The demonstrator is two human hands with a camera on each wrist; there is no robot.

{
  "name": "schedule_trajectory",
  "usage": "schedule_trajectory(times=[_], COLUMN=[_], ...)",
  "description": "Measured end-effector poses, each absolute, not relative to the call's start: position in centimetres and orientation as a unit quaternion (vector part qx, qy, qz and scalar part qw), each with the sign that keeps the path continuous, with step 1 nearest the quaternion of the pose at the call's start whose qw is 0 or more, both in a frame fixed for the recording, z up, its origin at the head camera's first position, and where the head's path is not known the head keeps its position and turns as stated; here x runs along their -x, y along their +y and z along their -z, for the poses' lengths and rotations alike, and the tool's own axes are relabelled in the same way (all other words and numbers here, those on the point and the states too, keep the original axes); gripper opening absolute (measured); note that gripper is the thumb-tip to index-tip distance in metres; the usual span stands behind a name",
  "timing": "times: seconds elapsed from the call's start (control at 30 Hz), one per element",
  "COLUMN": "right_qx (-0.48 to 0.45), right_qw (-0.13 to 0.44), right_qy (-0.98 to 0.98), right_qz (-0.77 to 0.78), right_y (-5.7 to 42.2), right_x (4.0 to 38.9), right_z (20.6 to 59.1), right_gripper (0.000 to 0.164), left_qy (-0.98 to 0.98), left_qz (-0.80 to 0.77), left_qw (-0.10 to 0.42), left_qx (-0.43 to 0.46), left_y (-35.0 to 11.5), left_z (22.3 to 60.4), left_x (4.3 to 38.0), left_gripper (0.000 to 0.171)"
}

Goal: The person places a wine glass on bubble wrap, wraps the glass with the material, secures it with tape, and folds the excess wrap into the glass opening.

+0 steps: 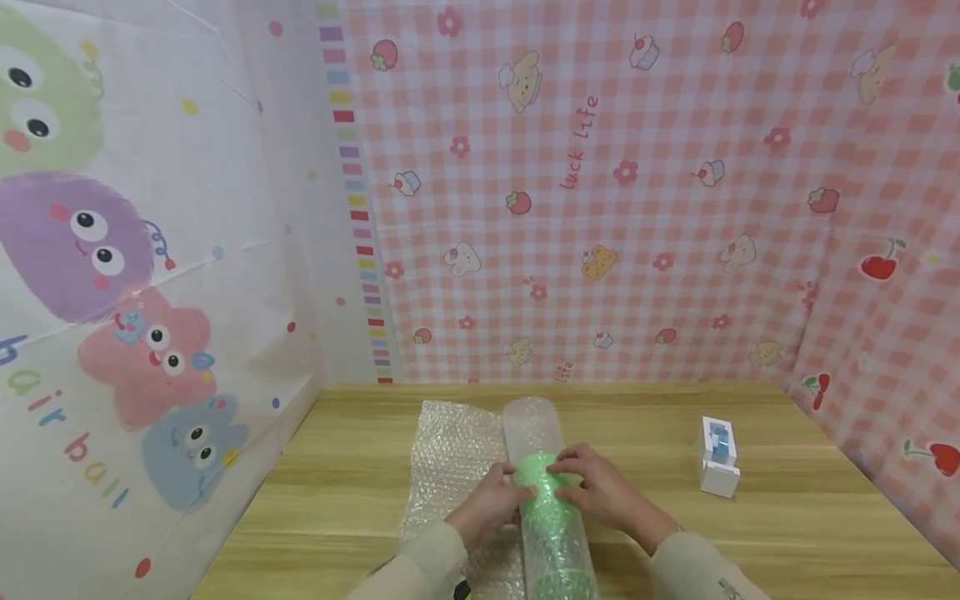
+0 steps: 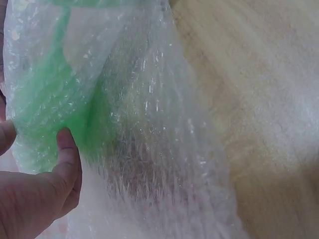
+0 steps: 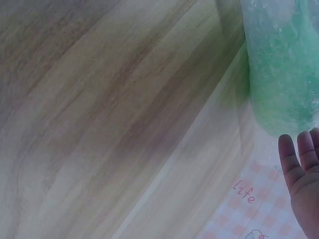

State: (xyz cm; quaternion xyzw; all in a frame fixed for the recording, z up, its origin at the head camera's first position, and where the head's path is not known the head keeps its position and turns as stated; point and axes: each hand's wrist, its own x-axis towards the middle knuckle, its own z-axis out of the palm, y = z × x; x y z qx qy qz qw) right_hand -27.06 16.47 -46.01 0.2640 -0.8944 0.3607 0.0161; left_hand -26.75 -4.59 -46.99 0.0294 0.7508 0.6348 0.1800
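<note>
A green object (image 1: 545,517) lies inside a roll of bubble wrap (image 1: 532,421); its exact kind cannot be told through the plastic. In the left wrist view the green object (image 2: 67,119) shows blurred under the wrap. My left hand (image 1: 487,504) holds the roll from its left side, thumb on top and fingers bent at the edge. From the right, my right hand (image 1: 603,487) rests its fingertips on the upper part of the green section. The right wrist view shows this hand (image 3: 304,174) with fairly straight fingers at the roll's end.
A flat stretch of bubble wrap (image 1: 450,467) spreads left of the roll on the wooden table (image 1: 345,467). A small white box with a blue part (image 1: 720,458) stands to the right. Pink checked cloth (image 1: 600,208) hangs behind the table, and a printed white sheet (image 1: 255,250) on the left.
</note>
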Motion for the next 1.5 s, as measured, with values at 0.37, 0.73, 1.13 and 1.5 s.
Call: schedule_trajectory(times=[0.37,0.73,1.13,1.5], right_qx=[-0.292,-0.275,-0.277,-0.272], right_qw=[0.019,0.048,0.030,0.037], right_qy=[-0.886,-0.900,-0.898,-0.897], right_qz=[-0.359,-0.334,-0.339,-0.348], right_y=[16.7,15.9,15.8,16.1], right_x=[27.2,27.0,27.1,27.0], right_z=[45.9,46.0,46.1,46.0], right_gripper=[0.032,0.036,0.033,0.029], left_qy=[0.760,0.759,0.781,0.763], left_qz=[-0.617,-0.616,-0.592,-0.620], left_qw=[0.203,0.205,0.190,0.177], left_qx=[-0.021,-0.053,-0.059,-0.044], left_y=[-4.6,-4.8,-4.8,-4.6], left_z=[46.4,47.0,47.0,46.9], left_x=[26.8,27.0,27.0,26.9], left_gripper=[0.062,0.052,0.055,0.061])
